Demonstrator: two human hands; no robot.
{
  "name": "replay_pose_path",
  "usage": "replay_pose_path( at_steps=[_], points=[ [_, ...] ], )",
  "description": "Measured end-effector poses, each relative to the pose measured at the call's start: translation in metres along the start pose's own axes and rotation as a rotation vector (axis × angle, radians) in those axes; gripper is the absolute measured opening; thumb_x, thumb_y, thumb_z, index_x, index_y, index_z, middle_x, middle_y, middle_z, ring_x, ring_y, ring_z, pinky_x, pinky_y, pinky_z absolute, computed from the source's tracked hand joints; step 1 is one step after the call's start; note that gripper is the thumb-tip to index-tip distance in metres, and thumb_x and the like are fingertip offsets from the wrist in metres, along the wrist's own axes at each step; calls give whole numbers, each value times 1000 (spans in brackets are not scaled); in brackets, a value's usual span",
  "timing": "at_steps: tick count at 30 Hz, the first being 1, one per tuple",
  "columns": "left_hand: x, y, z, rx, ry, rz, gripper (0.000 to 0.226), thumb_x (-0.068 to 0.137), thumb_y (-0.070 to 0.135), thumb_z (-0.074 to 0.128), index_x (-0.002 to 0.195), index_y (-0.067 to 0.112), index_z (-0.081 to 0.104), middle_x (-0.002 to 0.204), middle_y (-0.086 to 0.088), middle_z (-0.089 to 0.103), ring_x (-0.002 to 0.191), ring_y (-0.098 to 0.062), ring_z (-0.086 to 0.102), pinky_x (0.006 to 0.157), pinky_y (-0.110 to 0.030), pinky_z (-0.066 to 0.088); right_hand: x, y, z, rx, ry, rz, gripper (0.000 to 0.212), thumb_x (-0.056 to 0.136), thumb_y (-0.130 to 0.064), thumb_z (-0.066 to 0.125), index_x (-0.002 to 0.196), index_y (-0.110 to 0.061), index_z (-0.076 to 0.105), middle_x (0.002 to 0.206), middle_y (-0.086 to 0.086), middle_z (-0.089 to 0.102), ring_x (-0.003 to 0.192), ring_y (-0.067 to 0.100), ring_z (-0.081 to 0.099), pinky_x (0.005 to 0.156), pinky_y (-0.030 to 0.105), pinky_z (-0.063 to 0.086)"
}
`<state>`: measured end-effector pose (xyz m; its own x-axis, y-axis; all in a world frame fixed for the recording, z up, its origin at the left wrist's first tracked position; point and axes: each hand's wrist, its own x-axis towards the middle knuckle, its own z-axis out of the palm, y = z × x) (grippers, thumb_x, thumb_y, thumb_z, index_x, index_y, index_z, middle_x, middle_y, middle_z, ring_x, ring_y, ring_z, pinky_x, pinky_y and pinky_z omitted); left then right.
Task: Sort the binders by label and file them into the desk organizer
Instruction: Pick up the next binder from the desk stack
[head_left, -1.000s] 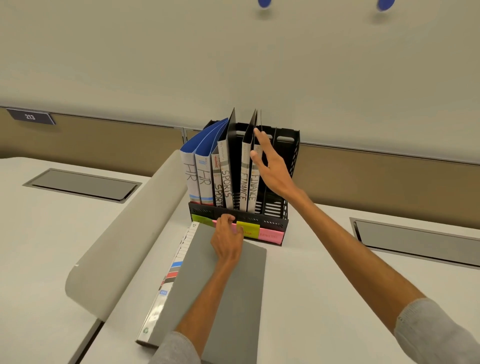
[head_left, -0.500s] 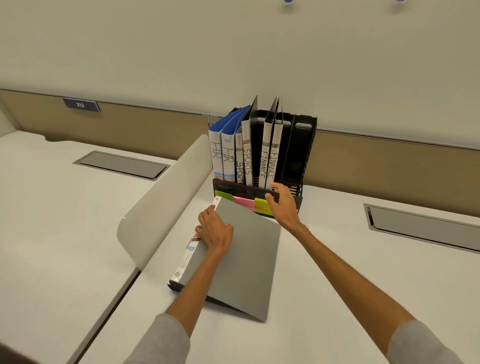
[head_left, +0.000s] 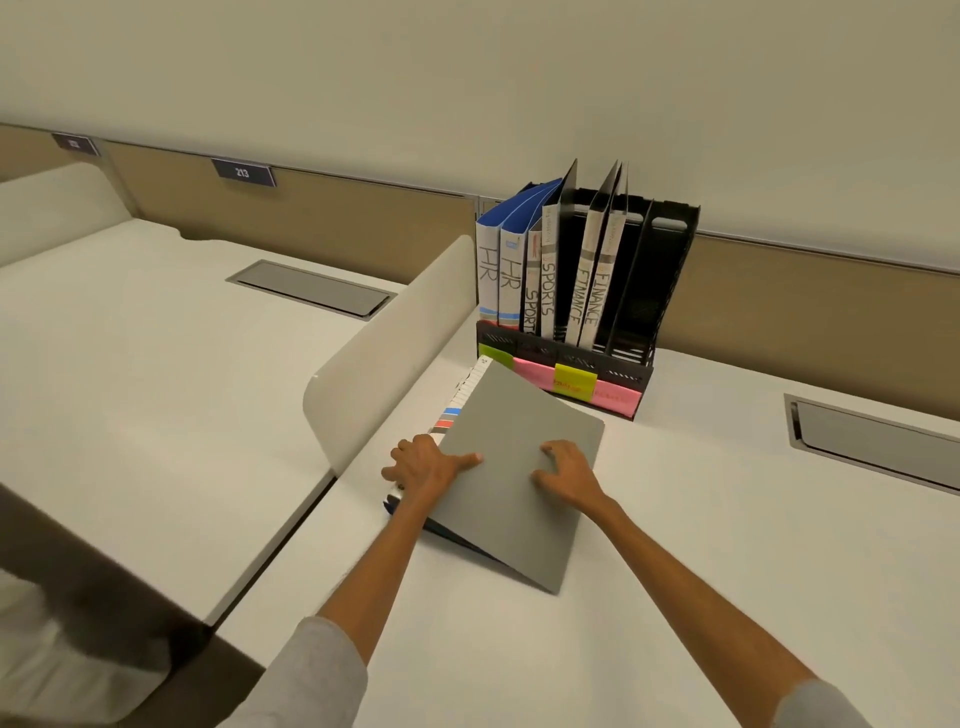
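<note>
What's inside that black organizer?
Six upright binders: two HR, two SPORTS, two FINANCE. The organizer's front wall hides their bottom ends and the slot floors.

Left hand (head_left: 423, 465) grips grey binder (head_left: 511, 525); right hand (head_left: 567, 470) presses it.

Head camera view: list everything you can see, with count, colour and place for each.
desk organizer: one, black, at the back of the desk.
HR binders: two, blue with white spines, left end of the organizer.
SPORTS binders: two, white spines, right of HR.
FINANCE binders: two, white spines, right of SPORTS.
sticky notes: four, green, pink, yellow, pink, on the organizer's front.
grey binder: one, lying on the desk before the organizer.
divider: one, cream, left of the grey binder.
cable hatches: two, grey, set into the desk tops, left and right.
number plates: two, dark, on the tan panel.
left hand: one, grips the grey binder's spine edge.
right hand: one, rests on its cover.
</note>
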<state>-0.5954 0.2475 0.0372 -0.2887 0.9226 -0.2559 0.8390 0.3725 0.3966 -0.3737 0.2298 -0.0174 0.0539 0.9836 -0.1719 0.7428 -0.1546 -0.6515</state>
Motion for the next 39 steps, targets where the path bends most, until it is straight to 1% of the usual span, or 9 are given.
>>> replay_pose_path(
  at_steps=[5, 14, 17, 20, 22, 25, 29, 34, 39],
  points=[
    [-8, 3, -1, -11, -12, 1, 86, 66, 65, 75, 128, 11, 50, 130, -13, 50, 126, -28, 39, 97, -44, 38, -14, 3, 10, -69, 12, -8, 61, 86, -27, 64, 140, -10, 42, 145, 9, 40, 133, 26, 38, 110, 34, 31],
    [-26, 20, -14, -499, -236, 23, 69, 65, 33, 86, 121, 13, 49, 114, -9, 63, 100, -25, 62, 87, -39, 54, -19, 11, -10, 105, 27, 112, 54, 89, -19, 62, 138, -10, 44, 146, 12, 41, 132, 27, 43, 109, 36, 34],
    [-38, 36, -27, -605, -305, -2, 64, 63, 26, 88, 111, 10, 50, 101, -10, 67, 83, -25, 68, 69, -35, 58, -17, 10, -27, 176, 21, 158, 46, 94, -27, 58, 136, -13, 45, 144, 12, 42, 128, 29, 46, 106, 40, 38],
    [-51, 48, -35, -650, -293, 62, 58, 59, 25, 90, 105, 9, 59, 86, -6, 70, 67, -20, 70, 53, -28, 56, -15, 5, -45, 241, 71, 176, 44, 95, -32, 57, 133, -14, 46, 141, 12, 46, 124, 29, 49, 101, 38, 41],
    [-64, 57, -38, -680, -281, 117, 52, 56, 24, 90, 100, 10, 64, 86, -7, 72, 66, -21, 71, 63, -35, 61, -14, 1, -57, 294, 128, 191, 46, 94, -37, 58, 133, -17, 44, 137, 11, 49, 119, 28, 53, 102, 41, 45],
    [-81, 71, -41, -705, -244, 158, 63, 48, 28, 89, 103, 13, 62, 90, -6, 72, 69, -22, 72, 69, -43, 62, -15, -8, -77, 374, 187, 193, 52, 92, -45, 59, 133, -20, 39, 133, 9, 53, 111, 26, 55, 99, 50, 49],
    [-105, 85, -49, -633, -163, 244, 54, 59, 29, 87, 104, 17, 61, 93, -3, 71, 71, -19, 71, 71, -37, 61, -19, -26, -101, 435, 280, 185, 53, 91, -52, 58, 131, -22, 41, 127, 7, 56, 110, 25, 57, 96, 52, 51],
    [-138, 92, -58, -529, -113, 385, 55, 63, 34, 85, 108, 20, 56, 95, 2, 65, 75, -14, 68, 68, -30, 57, -30, -49, -133, 469, 565, 219, 48, 90, -63, 49, 118, -23, 48, 114, 2, 61, 97, 21, 61, 86, 50, 57],
    [-162, 108, -65, -487, 11, 499, 56, 64, 36, 84, 109, 19, 54, 95, 4, 63, 81, -13, 64, 64, -23, 46, -43, -78, -178, 631, 565, 87, 44, 92, -66, 40, 118, -30, 45, 113, -1, 59, 105, 24, 61, 82, 55, 56]
  ],
)
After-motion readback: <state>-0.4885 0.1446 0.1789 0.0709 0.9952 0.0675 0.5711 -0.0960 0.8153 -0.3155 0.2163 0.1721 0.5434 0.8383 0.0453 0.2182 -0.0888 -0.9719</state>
